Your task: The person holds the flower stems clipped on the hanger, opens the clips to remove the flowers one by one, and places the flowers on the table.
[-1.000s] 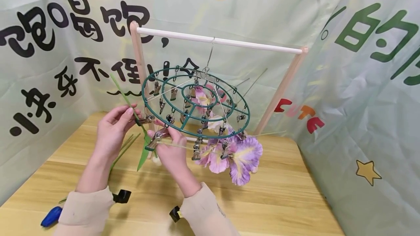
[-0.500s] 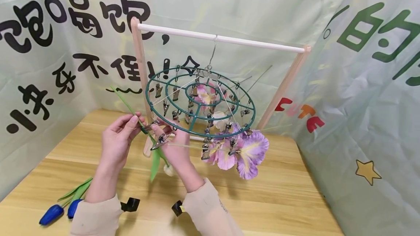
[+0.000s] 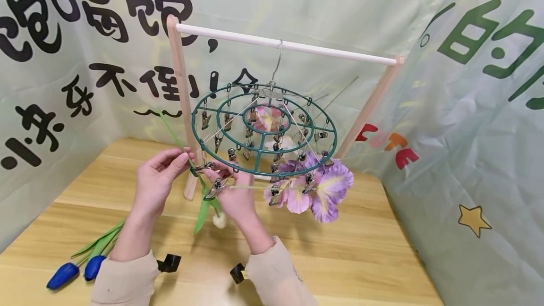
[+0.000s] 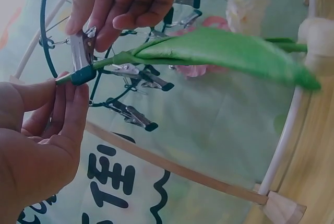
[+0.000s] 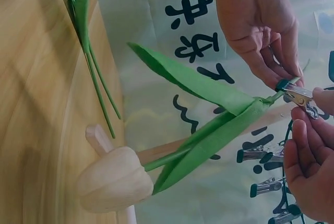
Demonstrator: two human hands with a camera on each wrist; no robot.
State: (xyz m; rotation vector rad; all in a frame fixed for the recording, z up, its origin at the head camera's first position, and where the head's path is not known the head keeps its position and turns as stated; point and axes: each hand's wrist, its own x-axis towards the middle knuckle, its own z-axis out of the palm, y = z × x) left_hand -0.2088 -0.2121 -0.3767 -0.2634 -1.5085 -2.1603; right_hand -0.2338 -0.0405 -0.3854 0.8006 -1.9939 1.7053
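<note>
Right wrist view: white tulip (image 5: pixel 114 179) hangs bloom-down at a clip (image 5: pixel 299 96)

I judge it light and soft-petalled, its stem (image 3: pixel 173 133) springy: hold there. I see the left hand's (image 3: pixel 157 174) fingers pinching that stem beside the clip, the right hand's (image 3: pixel 237 199) pinching the clip; green rack (image 3: pixel 258 158) above, tabletop (image 3: pixel 340 259) below.

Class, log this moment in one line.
left hand: pinches stem of white tulip | right hand: pinches metal clip at stem | blue tulips: on table
</note>
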